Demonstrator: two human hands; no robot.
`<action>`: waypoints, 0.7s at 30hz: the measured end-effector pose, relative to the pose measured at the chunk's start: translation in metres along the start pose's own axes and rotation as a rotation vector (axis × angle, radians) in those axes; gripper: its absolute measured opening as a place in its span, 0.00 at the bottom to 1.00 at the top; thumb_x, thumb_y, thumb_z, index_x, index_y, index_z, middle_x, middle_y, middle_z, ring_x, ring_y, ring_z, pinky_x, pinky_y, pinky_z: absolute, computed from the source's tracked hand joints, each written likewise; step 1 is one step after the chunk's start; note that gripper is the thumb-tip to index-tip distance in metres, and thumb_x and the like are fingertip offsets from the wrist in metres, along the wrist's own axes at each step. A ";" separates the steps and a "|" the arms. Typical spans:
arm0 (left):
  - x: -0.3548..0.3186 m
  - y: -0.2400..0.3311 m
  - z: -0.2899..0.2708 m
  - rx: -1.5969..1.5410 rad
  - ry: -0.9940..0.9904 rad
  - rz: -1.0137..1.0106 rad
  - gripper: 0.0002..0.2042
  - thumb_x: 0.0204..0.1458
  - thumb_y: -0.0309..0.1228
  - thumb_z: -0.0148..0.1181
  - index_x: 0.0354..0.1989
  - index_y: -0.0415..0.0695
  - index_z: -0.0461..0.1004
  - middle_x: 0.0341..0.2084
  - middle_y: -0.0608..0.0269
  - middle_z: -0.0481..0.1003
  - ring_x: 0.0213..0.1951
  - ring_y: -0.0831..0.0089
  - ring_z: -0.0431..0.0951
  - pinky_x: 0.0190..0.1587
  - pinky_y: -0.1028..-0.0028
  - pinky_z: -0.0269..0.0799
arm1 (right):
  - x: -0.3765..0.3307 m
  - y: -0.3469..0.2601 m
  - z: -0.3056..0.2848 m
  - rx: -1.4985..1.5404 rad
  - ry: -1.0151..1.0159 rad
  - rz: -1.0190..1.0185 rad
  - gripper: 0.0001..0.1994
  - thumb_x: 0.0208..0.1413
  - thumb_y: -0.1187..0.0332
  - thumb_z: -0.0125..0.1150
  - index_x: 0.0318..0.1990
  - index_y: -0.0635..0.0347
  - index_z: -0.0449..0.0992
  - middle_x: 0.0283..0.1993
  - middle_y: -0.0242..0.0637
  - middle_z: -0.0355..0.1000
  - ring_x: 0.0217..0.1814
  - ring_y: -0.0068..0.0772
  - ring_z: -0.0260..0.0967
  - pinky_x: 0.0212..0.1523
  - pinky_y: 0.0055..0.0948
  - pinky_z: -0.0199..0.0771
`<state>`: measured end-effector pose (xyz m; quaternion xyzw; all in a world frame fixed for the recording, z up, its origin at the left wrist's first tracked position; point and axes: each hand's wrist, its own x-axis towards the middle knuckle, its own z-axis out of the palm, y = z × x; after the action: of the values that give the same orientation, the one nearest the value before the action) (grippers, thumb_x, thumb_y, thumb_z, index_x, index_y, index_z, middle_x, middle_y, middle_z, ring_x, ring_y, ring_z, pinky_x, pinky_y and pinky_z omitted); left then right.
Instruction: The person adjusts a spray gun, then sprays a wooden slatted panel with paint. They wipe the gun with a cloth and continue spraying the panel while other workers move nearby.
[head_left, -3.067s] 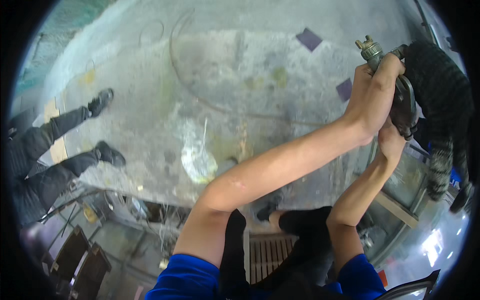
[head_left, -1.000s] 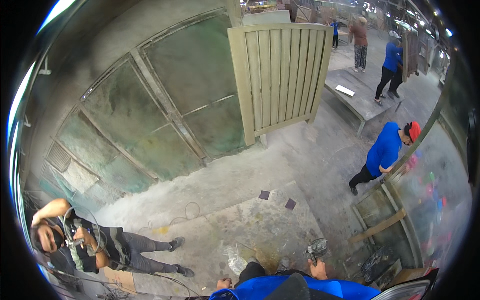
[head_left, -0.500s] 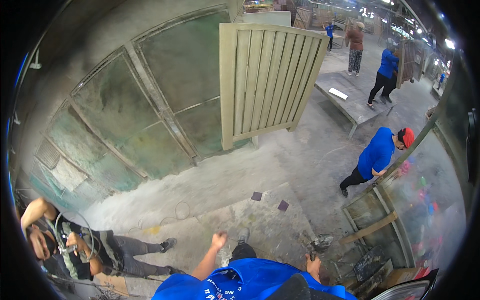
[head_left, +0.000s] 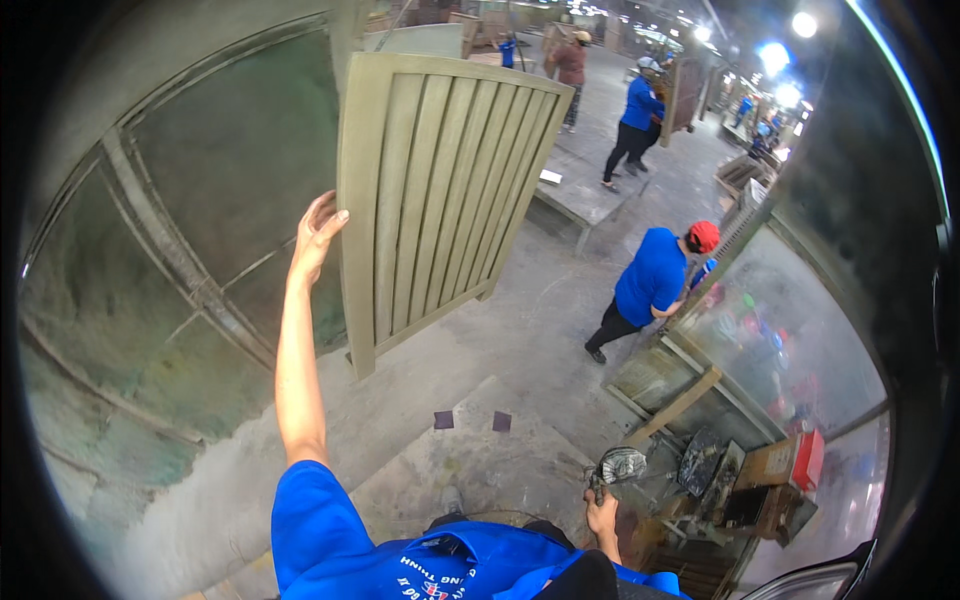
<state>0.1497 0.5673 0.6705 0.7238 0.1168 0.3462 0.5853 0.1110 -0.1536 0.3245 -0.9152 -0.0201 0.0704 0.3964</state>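
My left hand (head_left: 316, 234) is raised high, with the fingers apart and the palm against the left edge of a tall olive-green slatted panel (head_left: 440, 190). The panel stands upright on the dusty concrete floor (head_left: 520, 330). My right hand (head_left: 601, 517) hangs low by my hip, closed around a grey spray gun (head_left: 617, 465) that points upward. Part of my blue shirt fills the bottom of the view.
A stained green booth wall (head_left: 150, 260) curves along the left. A person in a blue shirt and red cap (head_left: 652, 282) bends at a glass-fronted stand on the right. More people (head_left: 634, 112) stand by a low platform (head_left: 580, 195). Two dark squares (head_left: 443, 419) lie on the floor. Clutter and a red box (head_left: 806, 460) sit at lower right.
My left arm has swung up from waist height to the panel's edge. The panel now looks nearer and larger. The person crouched at lower left has dropped out of view.
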 end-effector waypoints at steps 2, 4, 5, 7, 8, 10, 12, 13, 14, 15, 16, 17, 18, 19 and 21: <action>0.020 -0.010 0.009 -0.034 -0.108 -0.021 0.49 0.55 0.60 0.61 0.73 0.32 0.53 0.71 0.45 0.60 0.73 0.56 0.56 0.74 0.59 0.47 | -0.015 -0.018 -0.002 0.040 0.018 0.063 0.15 0.56 0.64 0.62 0.40 0.70 0.79 0.32 0.50 0.79 0.36 0.43 0.79 0.43 0.40 0.75; 0.030 -0.030 0.020 -0.050 -0.118 0.030 0.49 0.59 0.63 0.53 0.73 0.30 0.51 0.73 0.46 0.56 0.75 0.57 0.51 0.75 0.59 0.41 | -0.028 -0.026 -0.004 0.054 0.034 0.120 0.14 0.54 0.65 0.61 0.39 0.70 0.80 0.31 0.49 0.79 0.35 0.43 0.77 0.42 0.39 0.75; 0.033 -0.041 0.023 -0.189 -0.117 -0.063 0.51 0.60 0.70 0.40 0.74 0.31 0.50 0.75 0.47 0.51 0.76 0.58 0.45 0.76 0.60 0.36 | -0.034 -0.028 -0.004 0.057 0.036 0.134 0.14 0.52 0.64 0.61 0.37 0.68 0.81 0.29 0.47 0.77 0.33 0.41 0.75 0.40 0.38 0.74; 0.038 -0.060 0.031 -0.314 -0.193 -0.111 0.54 0.56 0.76 0.35 0.74 0.34 0.53 0.72 0.50 0.57 0.73 0.59 0.52 0.74 0.58 0.44 | -0.045 -0.027 -0.006 0.067 0.071 0.087 0.18 0.55 0.58 0.60 0.36 0.68 0.81 0.29 0.46 0.77 0.33 0.39 0.74 0.39 0.38 0.74; 0.040 -0.067 0.034 -0.378 -0.194 -0.156 0.56 0.54 0.78 0.32 0.74 0.36 0.54 0.71 0.51 0.60 0.72 0.59 0.56 0.73 0.58 0.48 | -0.050 -0.025 -0.008 0.070 0.087 0.069 0.20 0.57 0.55 0.59 0.36 0.67 0.81 0.28 0.45 0.76 0.32 0.38 0.74 0.38 0.37 0.74; 0.041 -0.078 0.045 -0.321 -0.226 -0.161 0.59 0.51 0.81 0.27 0.73 0.35 0.56 0.70 0.51 0.62 0.70 0.59 0.59 0.71 0.58 0.51 | -0.060 -0.023 -0.015 0.064 0.087 0.068 0.28 0.60 0.44 0.55 0.35 0.67 0.80 0.28 0.44 0.76 0.33 0.38 0.75 0.38 0.39 0.73; 0.038 -0.084 0.061 -0.322 -0.300 -0.145 0.59 0.51 0.82 0.27 0.72 0.36 0.57 0.69 0.52 0.63 0.69 0.59 0.61 0.70 0.58 0.52 | -0.068 -0.023 -0.025 0.105 0.055 0.114 0.36 0.60 0.34 0.50 0.35 0.66 0.80 0.27 0.44 0.75 0.33 0.38 0.75 0.37 0.40 0.73; 0.035 -0.087 0.073 -0.320 -0.265 -0.150 0.60 0.49 0.82 0.26 0.72 0.35 0.59 0.67 0.52 0.65 0.68 0.58 0.62 0.70 0.59 0.54 | -0.071 -0.024 -0.033 0.151 0.029 0.158 0.40 0.59 0.29 0.46 0.35 0.66 0.79 0.27 0.44 0.75 0.33 0.38 0.75 0.37 0.41 0.73; 0.031 -0.089 0.083 -0.349 -0.255 -0.166 0.60 0.50 0.82 0.26 0.71 0.35 0.59 0.67 0.52 0.66 0.68 0.59 0.62 0.70 0.59 0.54 | -0.073 -0.025 -0.038 0.200 0.001 0.203 0.44 0.58 0.24 0.43 0.35 0.66 0.79 0.27 0.44 0.75 0.33 0.38 0.74 0.36 0.41 0.72; 0.027 -0.089 0.095 -0.381 -0.265 -0.174 0.60 0.50 0.82 0.26 0.71 0.35 0.59 0.66 0.53 0.66 0.68 0.59 0.62 0.70 0.59 0.54 | -0.075 -0.026 -0.047 0.099 -0.003 0.149 0.48 0.55 0.20 0.40 0.35 0.68 0.77 0.27 0.44 0.74 0.32 0.38 0.73 0.36 0.42 0.71; 0.022 -0.090 0.108 -0.412 -0.276 -0.180 0.60 0.50 0.82 0.25 0.71 0.35 0.60 0.66 0.53 0.67 0.68 0.59 0.62 0.70 0.60 0.54 | -0.075 -0.027 -0.054 0.014 0.044 0.081 0.48 0.55 0.20 0.40 0.36 0.69 0.75 0.26 0.46 0.73 0.31 0.36 0.70 0.35 0.41 0.70; 0.017 -0.088 0.121 -0.438 -0.276 -0.181 0.59 0.50 0.82 0.25 0.71 0.34 0.59 0.66 0.54 0.66 0.68 0.61 0.62 0.70 0.61 0.54 | -0.076 -0.027 -0.062 0.010 0.051 0.092 0.48 0.55 0.20 0.40 0.36 0.69 0.74 0.26 0.46 0.72 0.31 0.35 0.68 0.35 0.41 0.70; 0.011 -0.087 0.131 -0.419 -0.271 -0.177 0.59 0.51 0.81 0.25 0.71 0.34 0.59 0.67 0.54 0.65 0.68 0.61 0.62 0.70 0.62 0.54 | -0.075 -0.027 -0.070 0.004 0.056 0.106 0.48 0.55 0.20 0.40 0.35 0.70 0.74 0.25 0.46 0.70 0.31 0.34 0.67 0.35 0.41 0.70; 0.002 -0.083 0.144 -0.406 -0.262 -0.167 0.59 0.51 0.81 0.25 0.71 0.34 0.58 0.68 0.54 0.64 0.69 0.61 0.61 0.71 0.62 0.53 | -0.075 -0.027 -0.077 0.083 0.099 0.039 0.43 0.59 0.26 0.42 0.33 0.70 0.71 0.23 0.45 0.67 0.29 0.32 0.62 0.33 0.43 0.67; -0.013 -0.070 0.172 -0.363 -0.242 -0.111 0.56 0.54 0.78 0.28 0.72 0.34 0.57 0.69 0.51 0.62 0.70 0.59 0.60 0.72 0.62 0.51 | -0.073 -0.025 -0.091 0.067 0.148 0.058 0.42 0.60 0.28 0.44 0.30 0.70 0.70 0.22 0.44 0.66 0.28 0.32 0.61 0.32 0.44 0.65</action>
<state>0.2660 0.4479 0.5879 0.6354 0.0214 0.2394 0.7338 0.0523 -0.2095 0.4125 -0.9043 0.0382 0.0146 0.4249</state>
